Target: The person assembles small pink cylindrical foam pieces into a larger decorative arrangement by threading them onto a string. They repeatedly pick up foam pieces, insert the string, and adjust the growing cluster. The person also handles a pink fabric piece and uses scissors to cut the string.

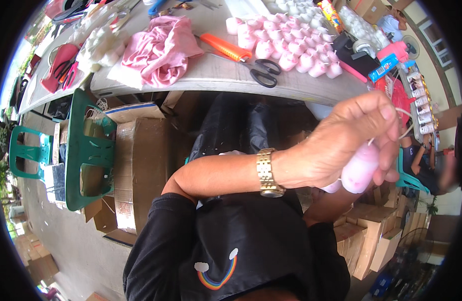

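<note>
My left hand (364,118), with a gold watch (267,173) on its wrist, is closed with thumb and finger pinched on a pale wick string (405,116). The string loops out to the right of the fingertips. Just below hangs a pink-and-white candle (360,170), its short wick pointing up toward my left palm. My right forearm (331,205) passes behind, and the fingers of my right hand (379,175) curl round the candle's far side. Most of that hand is hidden. A second pink piece (333,186) shows under my left wrist, too covered to make out fully.
Rows of pink candles (286,42) stand on the grey table (201,86). Beside them lie black-handled scissors (265,72), an orange cutter (226,47) and a crumpled pink cloth (161,50). Cardboard boxes (145,165) and a green chair (80,150) are at the left. Another person (420,163) sits far right.
</note>
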`<control>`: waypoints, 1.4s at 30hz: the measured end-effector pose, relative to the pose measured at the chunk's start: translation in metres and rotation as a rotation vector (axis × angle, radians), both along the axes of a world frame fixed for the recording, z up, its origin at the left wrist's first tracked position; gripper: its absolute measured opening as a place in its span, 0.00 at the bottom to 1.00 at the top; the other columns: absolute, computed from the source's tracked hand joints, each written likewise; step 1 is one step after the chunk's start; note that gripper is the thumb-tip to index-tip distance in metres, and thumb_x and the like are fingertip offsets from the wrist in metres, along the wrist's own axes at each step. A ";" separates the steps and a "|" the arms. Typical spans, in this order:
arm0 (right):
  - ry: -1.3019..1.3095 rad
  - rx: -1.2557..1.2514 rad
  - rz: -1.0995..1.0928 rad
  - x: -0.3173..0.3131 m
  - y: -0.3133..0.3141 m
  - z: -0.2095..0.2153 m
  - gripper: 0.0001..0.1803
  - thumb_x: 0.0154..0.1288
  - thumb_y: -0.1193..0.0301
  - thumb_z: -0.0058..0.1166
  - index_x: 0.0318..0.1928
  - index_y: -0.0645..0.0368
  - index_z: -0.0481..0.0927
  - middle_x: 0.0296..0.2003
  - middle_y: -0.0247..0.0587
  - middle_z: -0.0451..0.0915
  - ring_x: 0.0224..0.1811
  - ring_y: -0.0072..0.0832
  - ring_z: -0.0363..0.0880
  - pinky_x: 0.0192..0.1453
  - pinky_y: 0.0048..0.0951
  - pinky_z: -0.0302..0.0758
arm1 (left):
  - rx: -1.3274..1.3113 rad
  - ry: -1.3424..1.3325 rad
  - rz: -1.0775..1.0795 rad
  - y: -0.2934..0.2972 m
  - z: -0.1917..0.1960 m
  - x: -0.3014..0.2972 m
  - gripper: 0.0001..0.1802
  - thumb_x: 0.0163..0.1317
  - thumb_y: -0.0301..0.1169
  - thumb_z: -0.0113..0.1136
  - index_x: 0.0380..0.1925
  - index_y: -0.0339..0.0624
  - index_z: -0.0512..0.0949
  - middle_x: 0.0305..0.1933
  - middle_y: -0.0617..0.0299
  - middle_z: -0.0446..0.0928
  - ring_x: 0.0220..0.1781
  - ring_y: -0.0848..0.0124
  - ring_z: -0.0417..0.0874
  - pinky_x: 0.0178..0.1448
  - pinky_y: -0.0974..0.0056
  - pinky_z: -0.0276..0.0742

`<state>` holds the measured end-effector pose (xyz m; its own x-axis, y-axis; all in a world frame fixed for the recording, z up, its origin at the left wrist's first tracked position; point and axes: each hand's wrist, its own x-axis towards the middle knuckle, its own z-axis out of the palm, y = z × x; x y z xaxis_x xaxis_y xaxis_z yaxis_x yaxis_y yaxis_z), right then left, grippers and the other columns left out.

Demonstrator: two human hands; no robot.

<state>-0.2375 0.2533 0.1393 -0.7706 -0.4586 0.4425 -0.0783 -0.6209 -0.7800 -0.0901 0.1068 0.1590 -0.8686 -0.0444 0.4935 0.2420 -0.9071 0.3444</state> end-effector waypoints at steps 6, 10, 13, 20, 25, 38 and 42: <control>-0.020 0.064 -0.053 0.012 -0.007 -0.015 0.05 0.73 0.71 0.45 0.43 0.60 0.72 0.22 0.30 0.61 0.27 0.21 0.61 0.32 0.25 0.60 | -0.393 -0.235 0.499 -0.056 -0.075 0.027 0.11 0.75 0.36 0.44 0.37 0.41 0.70 0.26 0.57 0.76 0.28 0.69 0.80 0.56 0.51 0.81; -0.021 0.037 -0.006 0.004 -0.008 -0.020 0.05 0.73 0.72 0.44 0.43 0.59 0.71 0.22 0.30 0.61 0.27 0.21 0.60 0.32 0.25 0.60 | -0.519 -0.626 0.629 -0.095 -0.140 0.055 0.13 0.74 0.37 0.48 0.32 0.41 0.72 0.26 0.62 0.75 0.30 0.74 0.78 0.44 0.64 0.79; -0.036 0.015 0.020 0.004 -0.012 -0.020 0.05 0.73 0.73 0.44 0.44 0.60 0.71 0.22 0.30 0.61 0.27 0.21 0.59 0.33 0.25 0.59 | -0.581 -0.760 0.667 -0.109 -0.167 0.068 0.14 0.73 0.37 0.50 0.31 0.41 0.74 0.26 0.63 0.76 0.30 0.76 0.76 0.39 0.69 0.74; 0.079 0.134 -0.110 0.012 -0.023 -0.020 0.07 0.73 0.73 0.43 0.46 0.63 0.72 0.22 0.31 0.62 0.27 0.21 0.60 0.32 0.25 0.60 | -0.958 -0.715 0.722 -0.126 -0.177 0.079 0.13 0.70 0.36 0.52 0.32 0.39 0.78 0.28 0.65 0.78 0.33 0.79 0.76 0.41 0.70 0.71; 0.088 0.036 -0.048 0.005 -0.013 -0.012 0.08 0.73 0.73 0.43 0.45 0.64 0.73 0.22 0.30 0.61 0.28 0.23 0.59 0.32 0.25 0.59 | -1.355 -0.721 0.891 -0.142 -0.188 0.081 0.11 0.59 0.35 0.61 0.36 0.39 0.78 0.33 0.56 0.80 0.41 0.60 0.81 0.49 0.58 0.73; 0.127 0.138 -0.164 0.026 -0.032 -0.011 0.07 0.73 0.73 0.43 0.45 0.62 0.72 0.22 0.37 0.67 0.29 0.28 0.66 0.36 0.30 0.65 | -1.830 -0.536 0.947 -0.121 -0.178 0.081 0.31 0.53 0.27 0.64 0.60 0.48 0.70 0.62 0.54 0.70 0.64 0.53 0.71 0.73 0.38 0.54; 0.199 0.125 -0.123 0.040 -0.042 -0.005 0.07 0.73 0.74 0.42 0.47 0.62 0.71 0.23 0.39 0.70 0.30 0.30 0.68 0.37 0.32 0.68 | -1.645 -0.445 0.949 -0.112 -0.153 0.062 0.22 0.56 0.26 0.61 0.53 0.44 0.75 0.57 0.53 0.75 0.59 0.51 0.77 0.73 0.42 0.57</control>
<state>-0.1979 0.2112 0.1346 -0.7275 -0.4279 0.5363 -0.3065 -0.4967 -0.8120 -0.0279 -0.0056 0.0057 -0.8987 -0.2969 0.3229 0.0499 0.6621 0.7478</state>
